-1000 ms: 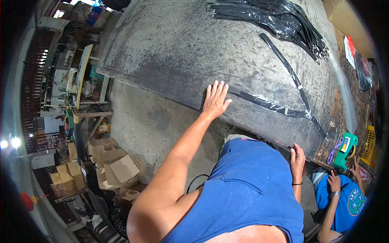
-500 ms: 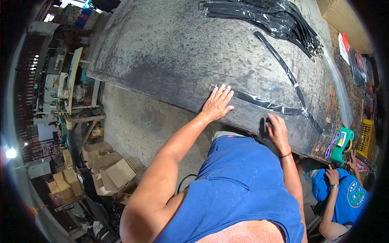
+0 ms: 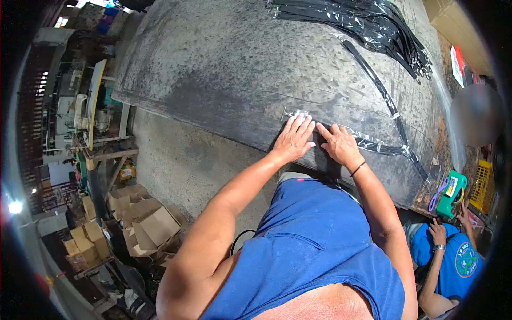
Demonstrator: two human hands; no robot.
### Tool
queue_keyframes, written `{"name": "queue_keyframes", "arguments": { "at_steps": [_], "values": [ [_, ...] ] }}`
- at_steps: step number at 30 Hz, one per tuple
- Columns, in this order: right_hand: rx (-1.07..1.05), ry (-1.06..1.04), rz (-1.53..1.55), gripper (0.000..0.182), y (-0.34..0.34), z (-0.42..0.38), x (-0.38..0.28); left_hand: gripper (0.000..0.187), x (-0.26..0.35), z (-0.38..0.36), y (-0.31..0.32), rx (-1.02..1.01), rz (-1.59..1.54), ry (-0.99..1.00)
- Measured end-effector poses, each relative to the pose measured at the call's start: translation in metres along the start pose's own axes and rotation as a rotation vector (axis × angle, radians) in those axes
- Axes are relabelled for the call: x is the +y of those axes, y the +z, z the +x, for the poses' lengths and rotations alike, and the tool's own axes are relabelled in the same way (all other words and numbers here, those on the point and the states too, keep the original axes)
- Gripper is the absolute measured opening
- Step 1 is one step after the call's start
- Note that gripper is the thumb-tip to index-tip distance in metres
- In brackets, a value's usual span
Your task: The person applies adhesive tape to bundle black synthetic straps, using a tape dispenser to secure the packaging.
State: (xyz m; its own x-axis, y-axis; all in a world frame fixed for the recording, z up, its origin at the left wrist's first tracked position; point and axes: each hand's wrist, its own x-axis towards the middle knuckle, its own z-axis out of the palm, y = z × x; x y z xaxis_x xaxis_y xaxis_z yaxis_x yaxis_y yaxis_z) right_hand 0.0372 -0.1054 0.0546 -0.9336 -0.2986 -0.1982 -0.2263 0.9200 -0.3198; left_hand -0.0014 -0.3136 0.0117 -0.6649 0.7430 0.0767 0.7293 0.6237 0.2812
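Note:
My left hand [image 3: 292,141] lies flat at the table's near edge, its fingertips on the end of a black strap, beside a small metal fitting [image 3: 290,113]. Close to its right, my right hand [image 3: 341,148] rests on the same black strap [image 3: 381,146], fingers stretched out and slightly apart. Shiny clear plastic covers parts of this strap. It runs right and meets a second black strap [image 3: 377,81], which slants across the table. Both hands hide the strap's left stretch. Farther back lies a bundle of similar black straps [image 3: 352,24] with metal ends.
The worn grey table [image 3: 213,69] has a green tape dispenser [image 3: 451,194] and purple scissors [image 3: 437,194] at its right corner. A yellow basket [image 3: 481,186] stands beyond. A co-worker in a blue shirt [image 3: 463,261] is at the lower right. Open cardboard boxes [image 3: 154,226] sit on the left.
My right hand has moved left along the strap, from raised near the table edge to flat beside my left hand. The left hand has shifted slightly right.

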Motion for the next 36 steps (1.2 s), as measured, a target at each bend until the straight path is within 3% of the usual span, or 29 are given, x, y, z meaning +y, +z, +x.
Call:
{"name": "queue_keyframes", "arguments": {
  "at_steps": [14, 15, 18, 19, 23, 25, 26, 27, 28, 29, 32, 36],
  "values": [
    [0.064, -0.009, 0.082, 0.066, 0.006, -0.005, 0.003, 0.067, 0.003, 0.007, -0.008, -0.004, 0.048, 0.025],
    [-0.064, 0.068, 0.203, 0.066, -0.009, -0.008, 0.000, 0.065, 0.003, 0.010, -0.013, -0.042, 0.065, 0.028],
    [0.391, 0.117, 0.402, 0.019, 0.004, -0.075, 0.033, 0.063, 0.019, 0.025, -0.027, -0.103, 0.014, -0.019],
    [0.530, 0.160, 0.514, 0.015, 0.001, -0.102, 0.042, 0.066, 0.006, 0.015, -0.011, -0.129, 0.041, -0.005],
    [0.793, 0.842, 0.683, 0.014, -0.043, -0.232, 0.083, 0.068, -0.011, -0.005, 0.018, -0.051, 0.091, 0.060],
    [1.064, 1.025, 0.598, 0.016, -0.046, -0.321, 0.150, 0.068, -0.004, 0.002, 0.008, -0.090, 0.141, 0.053],
    [1.254, 1.159, 0.817, 0.014, -0.038, -0.369, 0.188, 0.068, -0.004, 0.001, 0.008, -0.088, 0.145, 0.068],
    [1.353, 1.246, 0.640, 0.014, -0.045, -0.405, 0.212, 0.068, -0.003, 0.002, 0.002, -0.115, 0.158, 0.056],
    [1.411, 1.295, 0.773, 0.017, -0.043, -0.438, 0.238, 0.068, -0.003, 0.000, 0.000, -0.133, 0.169, 0.043],
    [1.408, 1.352, 1.000, 0.016, -0.079, -0.444, 0.228, 0.068, -0.003, 0.000, -0.001, -0.130, 0.174, 0.055],
    [1.171, 1.278, 0.505, 0.019, -0.038, -0.517, 0.325, 0.067, -0.003, 0.002, 0.009, -0.165, 0.219, 0.017],
    [1.009, 1.390, 0.749, 0.023, -0.067, -0.500, 0.343, 0.066, 0.000, 0.004, 0.006, -0.239, 0.256, -0.030]
  ]
}}
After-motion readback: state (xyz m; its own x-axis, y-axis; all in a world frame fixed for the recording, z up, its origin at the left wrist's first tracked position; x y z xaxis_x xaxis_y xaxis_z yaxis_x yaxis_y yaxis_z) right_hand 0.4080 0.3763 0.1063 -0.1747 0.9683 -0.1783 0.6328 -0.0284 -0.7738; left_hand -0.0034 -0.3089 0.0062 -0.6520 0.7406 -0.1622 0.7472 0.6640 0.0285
